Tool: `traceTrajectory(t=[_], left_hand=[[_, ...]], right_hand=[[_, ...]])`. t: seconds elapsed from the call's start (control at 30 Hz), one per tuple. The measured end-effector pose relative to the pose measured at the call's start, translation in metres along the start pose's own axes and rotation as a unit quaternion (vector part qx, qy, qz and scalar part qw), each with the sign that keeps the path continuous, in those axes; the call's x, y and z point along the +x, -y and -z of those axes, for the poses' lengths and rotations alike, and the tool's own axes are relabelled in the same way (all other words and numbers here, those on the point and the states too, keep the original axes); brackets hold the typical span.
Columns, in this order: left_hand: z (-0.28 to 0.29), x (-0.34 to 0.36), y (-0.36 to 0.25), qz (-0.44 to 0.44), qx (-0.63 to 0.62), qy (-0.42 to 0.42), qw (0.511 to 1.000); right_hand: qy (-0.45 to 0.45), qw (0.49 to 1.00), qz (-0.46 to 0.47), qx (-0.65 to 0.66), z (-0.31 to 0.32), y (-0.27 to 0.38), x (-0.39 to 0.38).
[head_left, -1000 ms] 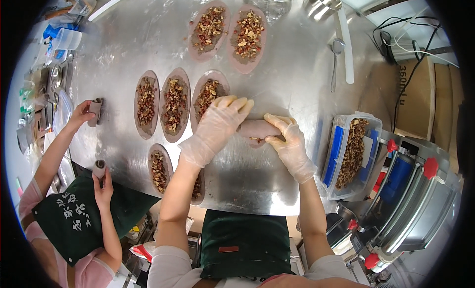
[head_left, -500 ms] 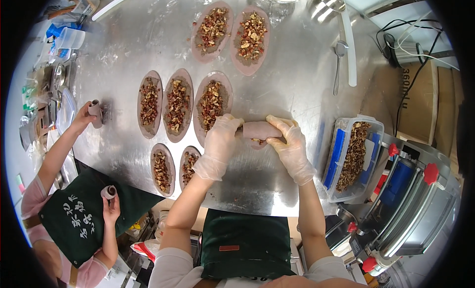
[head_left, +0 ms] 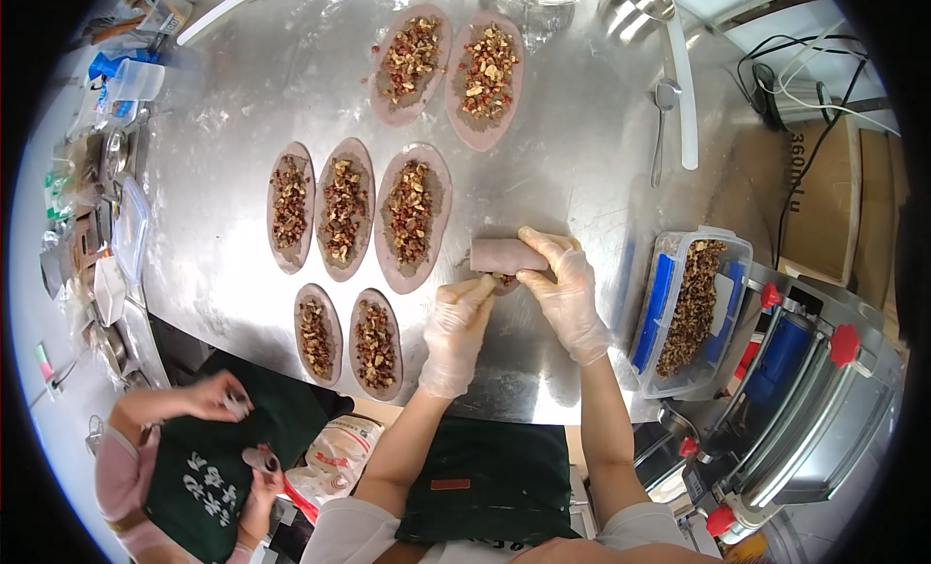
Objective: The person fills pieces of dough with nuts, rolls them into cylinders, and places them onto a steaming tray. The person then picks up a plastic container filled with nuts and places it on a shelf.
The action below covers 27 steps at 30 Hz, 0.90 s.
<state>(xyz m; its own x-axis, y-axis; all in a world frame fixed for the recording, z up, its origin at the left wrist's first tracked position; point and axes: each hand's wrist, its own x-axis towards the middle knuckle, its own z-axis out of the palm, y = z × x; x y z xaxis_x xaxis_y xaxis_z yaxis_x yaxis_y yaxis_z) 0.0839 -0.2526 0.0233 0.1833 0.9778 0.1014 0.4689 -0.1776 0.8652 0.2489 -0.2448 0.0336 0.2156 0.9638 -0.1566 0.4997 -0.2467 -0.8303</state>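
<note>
Dough roll (head_left: 497,255), pinkish-mauve, lies crosswise on the metal surface (head_left: 582,166) just ahead of my left fingertips, its right end gripped by my right hand (head_left: 572,297). That hand grasps lightly, fingers over the far side and thumb at the near side, which I judge keeps the roll from sliding or springing open. My left hand (head_left: 454,336) sits at the near edge, its fingers bunched together beside the nut filling (head_left: 504,276) that shows under the roll; I cannot tell whether they pinch something or only press. Holding it from two sides probably keeps the roll straight.

My left forearm slants inward from below and the wrist is nearly in line with it; my right forearm rises more upright, with the hand leaning left toward the roll.

Three filled dough ovals (head_left: 414,220) lie left of the roll, beyond my left hand; two smaller ovals (head_left: 374,346) lie to that hand's left, and two far ovals (head_left: 485,82) well beyond it. They lie flat, likely so the topping stays put. The nut tub (head_left: 655,317) stands right of my right hand, presumably for easy reach.
</note>
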Motion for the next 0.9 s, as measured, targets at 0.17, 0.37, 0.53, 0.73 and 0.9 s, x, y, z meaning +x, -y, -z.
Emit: traceTrajectory(t=[0.17, 0.37, 0.53, 0.73, 0.9], left_hand=[[-0.013, 0.007, 0.011, -0.092, 0.028, 0.032, 0.995], [-0.016, 0.004, 0.011, -0.058, -0.06, -0.025, 0.996], [-0.012, -0.004, 0.016, -0.033, -0.04, -0.07, 0.996], [-0.018, -0.007, 0.018, 0.079, -0.035, -0.078, 0.993], [-0.026, -0.002, 0.016, 0.083, -0.035, -0.085, 0.992]], right_hand=[[0.0, 1.0, -0.01, 0.003, -0.002, 0.003, -0.001], [-0.011, 1.0, 0.006, 0.004, -0.003, -0.002, -0.001], [-0.014, 1.0, 0.011, -0.003, -0.002, -0.001, 0.0], [-0.022, 1.0, 0.009, -0.005, -0.004, 0.0, -0.001], [-0.025, 1.0, 0.015, -0.008, -0.005, 0.002, 0.0]])
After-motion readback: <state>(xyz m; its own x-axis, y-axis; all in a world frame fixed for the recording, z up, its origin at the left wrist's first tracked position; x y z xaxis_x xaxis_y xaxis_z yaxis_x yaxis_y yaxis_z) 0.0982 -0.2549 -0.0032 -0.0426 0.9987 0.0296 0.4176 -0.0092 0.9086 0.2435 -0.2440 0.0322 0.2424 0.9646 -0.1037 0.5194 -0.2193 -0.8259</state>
